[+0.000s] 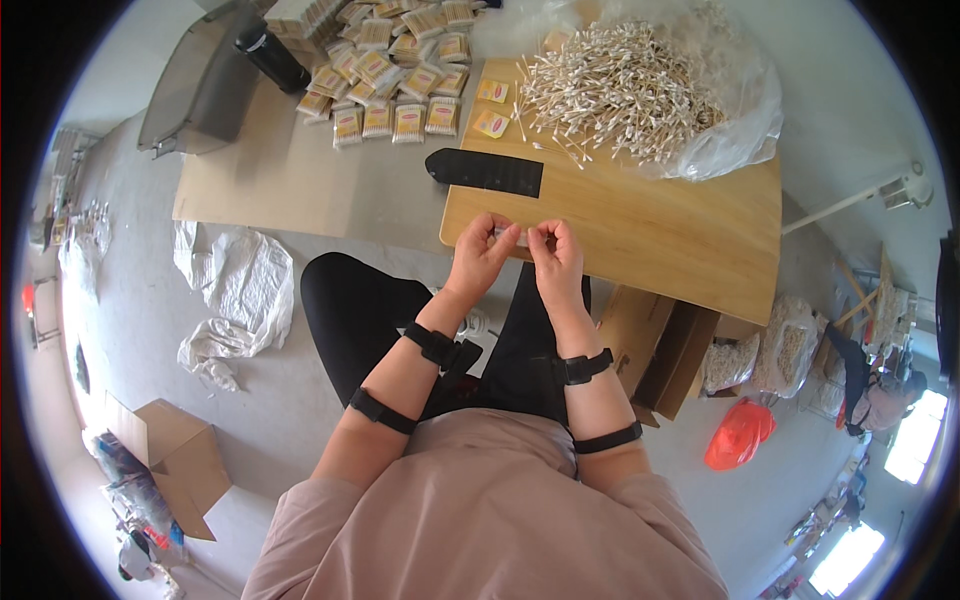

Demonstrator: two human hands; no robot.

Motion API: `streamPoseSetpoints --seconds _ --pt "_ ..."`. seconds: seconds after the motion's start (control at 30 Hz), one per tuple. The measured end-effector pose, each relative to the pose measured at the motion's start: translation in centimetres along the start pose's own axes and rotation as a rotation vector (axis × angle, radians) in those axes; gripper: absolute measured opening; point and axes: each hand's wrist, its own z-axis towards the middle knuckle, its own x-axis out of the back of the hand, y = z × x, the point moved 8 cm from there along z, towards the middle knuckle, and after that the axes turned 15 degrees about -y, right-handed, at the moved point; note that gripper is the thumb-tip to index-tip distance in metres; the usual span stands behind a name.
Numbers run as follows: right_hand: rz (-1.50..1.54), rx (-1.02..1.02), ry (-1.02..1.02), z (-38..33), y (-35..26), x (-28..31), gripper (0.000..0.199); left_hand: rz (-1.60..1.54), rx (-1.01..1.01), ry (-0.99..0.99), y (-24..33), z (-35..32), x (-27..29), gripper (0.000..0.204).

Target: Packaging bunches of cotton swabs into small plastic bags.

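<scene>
My left hand and my right hand meet just over the front edge of the wooden board. Thumbs and fingertips of both pinch a small pale, filmy thing, mostly hidden by the fingers. Just beyond them lies a flat black strip with one rounded end. Two small yellow-and-white cards rest farther back on the board. To their right spreads a big heap of loose cotton swabs, partly on a clear plastic bag.
Many small packs of cotton swabs are piled at the back left, beside a black bottle and a grey plastic bin. An open cardboard box stands under the board's right part. White sheeting lies on the floor at left.
</scene>
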Motion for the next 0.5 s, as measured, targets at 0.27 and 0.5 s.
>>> streamPoseSetpoints --seconds 0.27,0.5 --pt "-0.019 0.023 0.019 -0.2 0.0 0.5 0.018 -0.106 -0.02 0.014 0.2 0.1 -0.3 0.019" --pt "-0.062 -0.004 0.047 -0.6 -0.7 0.1 0.011 -0.163 -0.009 0.022 -0.1 -0.2 -0.5 0.019"
